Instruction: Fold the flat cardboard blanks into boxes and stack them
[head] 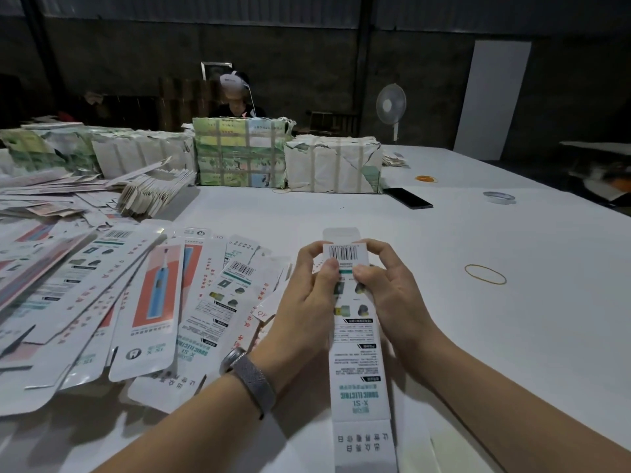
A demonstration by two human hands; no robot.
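A long white carton [358, 367] with a barcode and teal print is held over the white table [478, 233], its far end flap standing up. My left hand [304, 298] grips its left side with the thumb on the printed face. My right hand [389, 288] grips its right side, thumb beside the left thumb just below the barcode. To the left lies a fanned heap of flat blanks [143, 302], several showing a blue toothbrush on an orange panel. A tighter stack of flat blanks [153, 192] leans further back on the left.
Strapped paper-wrapped bundles [239, 155] line the far side of the table, with a person seated behind them. A black phone [408, 198], a tape roll [499, 197], an orange object [426, 179] and a rubber band [485, 274] lie on the right. A fan [391, 105] stands behind.
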